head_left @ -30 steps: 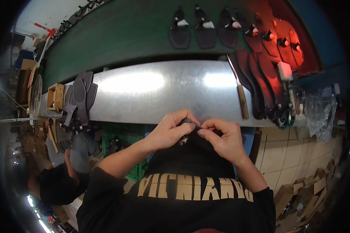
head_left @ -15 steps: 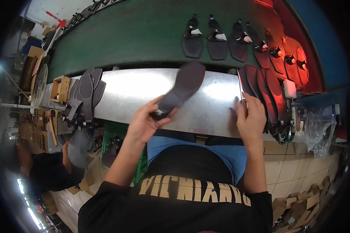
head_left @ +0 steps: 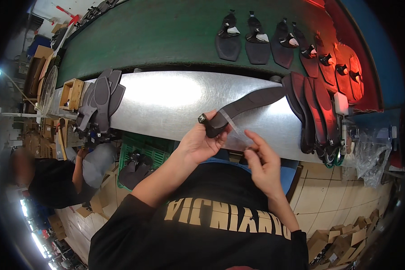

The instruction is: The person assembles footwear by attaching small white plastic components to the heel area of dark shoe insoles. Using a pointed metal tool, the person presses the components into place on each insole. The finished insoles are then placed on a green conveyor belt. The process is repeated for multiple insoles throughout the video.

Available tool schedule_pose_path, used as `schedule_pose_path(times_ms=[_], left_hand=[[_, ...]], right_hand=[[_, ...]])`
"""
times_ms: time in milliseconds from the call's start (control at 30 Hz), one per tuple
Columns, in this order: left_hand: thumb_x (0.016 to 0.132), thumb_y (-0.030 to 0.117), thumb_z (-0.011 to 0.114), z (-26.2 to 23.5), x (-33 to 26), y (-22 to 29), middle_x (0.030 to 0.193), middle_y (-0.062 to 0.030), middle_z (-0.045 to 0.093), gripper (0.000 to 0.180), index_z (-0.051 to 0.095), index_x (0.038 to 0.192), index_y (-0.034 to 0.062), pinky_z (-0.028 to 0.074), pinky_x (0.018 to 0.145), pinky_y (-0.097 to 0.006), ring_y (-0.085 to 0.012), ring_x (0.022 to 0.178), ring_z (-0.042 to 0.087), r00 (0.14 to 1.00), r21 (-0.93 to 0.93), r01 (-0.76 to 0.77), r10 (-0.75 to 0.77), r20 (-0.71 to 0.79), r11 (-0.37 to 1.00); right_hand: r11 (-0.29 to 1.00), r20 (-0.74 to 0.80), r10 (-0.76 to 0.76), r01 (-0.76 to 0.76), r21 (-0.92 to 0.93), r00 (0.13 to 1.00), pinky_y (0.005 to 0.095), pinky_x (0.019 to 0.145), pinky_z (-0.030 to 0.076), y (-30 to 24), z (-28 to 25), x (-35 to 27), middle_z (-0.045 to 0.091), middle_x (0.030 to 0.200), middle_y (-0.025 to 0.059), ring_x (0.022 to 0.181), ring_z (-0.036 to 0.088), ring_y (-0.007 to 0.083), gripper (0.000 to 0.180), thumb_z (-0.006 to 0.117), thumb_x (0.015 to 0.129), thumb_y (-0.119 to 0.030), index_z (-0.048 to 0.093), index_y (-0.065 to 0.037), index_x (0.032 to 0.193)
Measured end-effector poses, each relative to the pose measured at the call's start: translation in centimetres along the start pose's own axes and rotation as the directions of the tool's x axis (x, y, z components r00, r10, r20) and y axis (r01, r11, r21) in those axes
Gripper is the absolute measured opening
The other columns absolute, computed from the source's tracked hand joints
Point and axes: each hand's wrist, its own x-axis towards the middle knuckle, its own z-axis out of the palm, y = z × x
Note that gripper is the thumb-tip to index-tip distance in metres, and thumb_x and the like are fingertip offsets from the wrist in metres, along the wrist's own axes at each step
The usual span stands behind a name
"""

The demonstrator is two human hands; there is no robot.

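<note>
My left hand (head_left: 199,145) is closed on the narrow end of a dark sandal sole (head_left: 254,101), with a small shiny black piece by the thumb. The broad end of the sole points away to the right, over the metal bench. My right hand (head_left: 263,165) is closed round the dark handle of a knife (head_left: 232,121). Its thin pale blade, smeared by motion, crosses the sole close to my left fingers. Whether the edge touches the sole, I cannot tell.
Dark soles are stacked on the metal bench (head_left: 162,96), left (head_left: 104,96) and right (head_left: 308,108). Beyond runs a green conveyor belt (head_left: 144,40) bearing several sandals (head_left: 258,40), some under red light. A green crate (head_left: 129,150) stands below left, near a seated person (head_left: 49,175).
The right hand has brought the knife from beside the right-hand stack to the sole. My left hand has moved right and tilted the sole flatter, its broad end now toward that stack.
</note>
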Motion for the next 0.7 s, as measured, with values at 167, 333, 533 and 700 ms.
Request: schedule_pose_path(times_ms=[167, 333, 533, 700], left_hand=[[0.091, 0.03, 0.064, 1.0, 0.2, -1.4, 0.1, -0.0082, 0.066, 0.028, 0.058, 0.109, 0.0092, 0.057, 0.066, -0.025, -0.0205, 0.091, 0.067, 0.999, 0.104, -0.033, 0.031, 0.02, 0.994], [0.096, 0.028, 0.057, 0.4, -0.1, -1.7, 0.112, -0.0136, 0.062, 0.036, 0.053, 0.124, 0.0053, 0.061, 0.069, -0.027, -0.0245, 0.098, 0.066, 0.987, 0.068, -0.07, 0.059, 0.149, 0.995], [0.097, 0.024, 0.054, 0.9, 0.0, -2.1, 0.11, -0.0136, 0.062, 0.032, 0.054, 0.123, 0.0051, 0.056, 0.054, -0.023, -0.0246, 0.098, 0.066, 0.999, 0.103, -0.035, 0.036, -0.015, 0.994], [0.095, 0.025, 0.057, 1.1, 0.5, -2.8, 0.101, -0.0111, 0.065, 0.024, 0.059, 0.109, 0.0049, 0.047, 0.046, -0.021, -0.0209, 0.089, 0.065, 0.994, 0.02, -0.009, 0.011, -0.106, 1.0]], right_hand=[[0.985, 0.121, 0.096, -0.112, 0.132, 0.988, 0.0184, 0.053, 0.039, -0.1, 0.4, 0.2, 0.054, 0.07, 0.0008, 0.057, 0.047, 0.0048, 0.057, 0.049, 0.094, -0.005, 0.031, -0.007, 0.148], [0.916, 0.189, 0.233, -0.28, 0.288, 0.954, 0.0188, 0.049, 0.039, 0.2, -0.6, 0.5, 0.055, 0.069, 0.0018, 0.053, 0.048, 0.0052, 0.057, 0.047, 0.095, -0.005, 0.03, -0.009, 0.149], [0.866, 0.243, 0.315, -0.382, 0.323, 0.918, 0.0192, 0.048, 0.039, 0.3, 0.1, 0.2, 0.057, 0.07, 0.0028, 0.052, 0.048, 0.0062, 0.062, 0.049, 0.095, -0.006, 0.022, -0.009, 0.151], [0.935, 0.12, 0.172, -0.2, 0.293, 0.978, 0.0201, 0.053, 0.038, 1.8, 1.2, -0.4, 0.055, 0.069, 0.0024, 0.057, 0.048, 0.0056, 0.053, 0.049, 0.095, -0.003, 0.033, -0.004, 0.145]])
